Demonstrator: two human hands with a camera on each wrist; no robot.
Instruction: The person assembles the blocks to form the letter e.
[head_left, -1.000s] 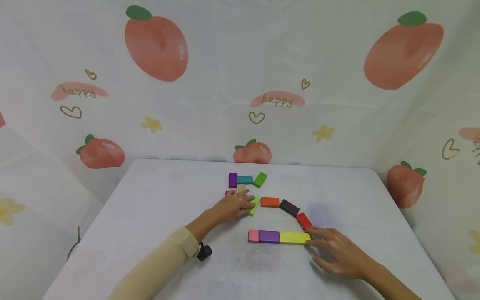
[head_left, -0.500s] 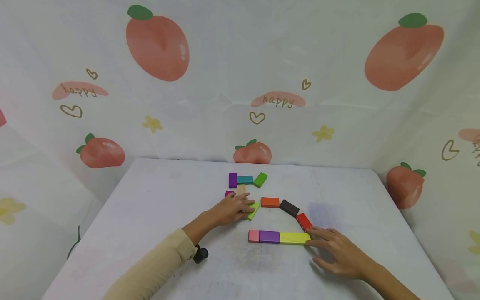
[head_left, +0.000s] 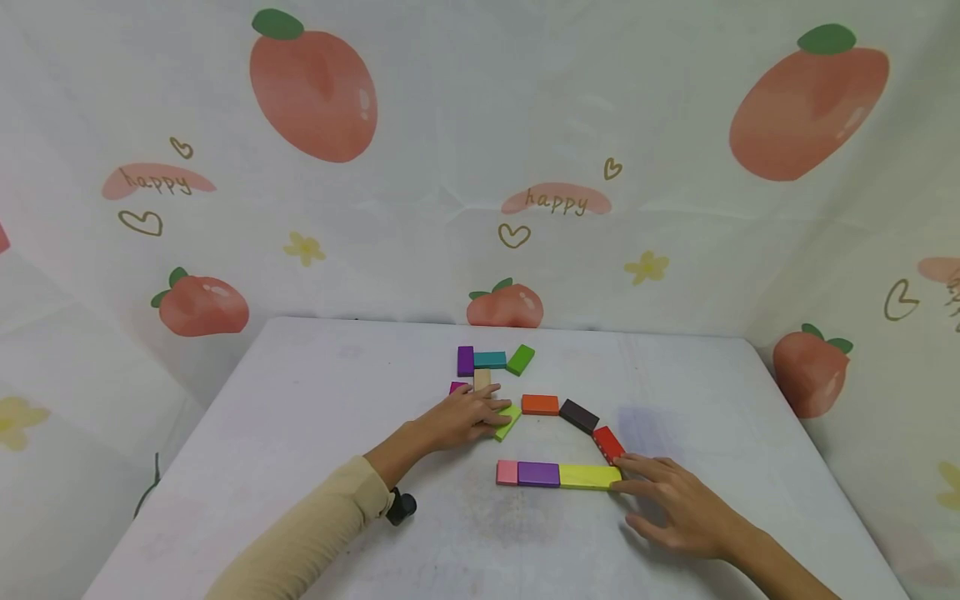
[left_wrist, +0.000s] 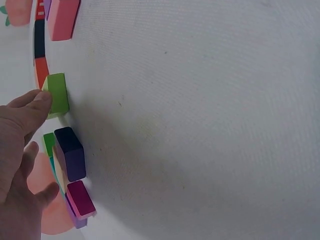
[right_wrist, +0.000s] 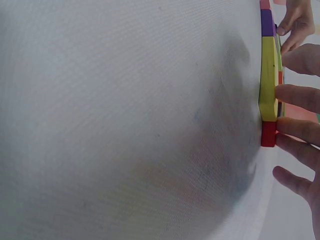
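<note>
My left hand (head_left: 463,417) reaches over the white table, its thumb and a finger pinching a lime green block (left_wrist: 59,94) that lies slanted. Its other fingers spread loosely near a dark blue block (left_wrist: 71,155), a beige block (head_left: 482,381) and a magenta block (left_wrist: 81,198). My right hand (head_left: 671,504) has its fingers extended, fingertips touching the end of the long yellow block (head_left: 588,477) and the red block (head_left: 608,444). Left of the yellow block, a purple block (head_left: 538,474) and a pink block (head_left: 507,472) continue the straight row.
An orange block (head_left: 540,405) and a black block (head_left: 579,415) form an arc toward the red one. Farther back lie a violet block (head_left: 466,361), a teal block (head_left: 491,360) and a green block (head_left: 521,360). A printed fabric backdrop (head_left: 420,167) rises behind the table.
My left hand has moved slightly toward me and turned the lime green block, which now lies a little nearer and more slanted. My right hand and the other blocks stay put.
</note>
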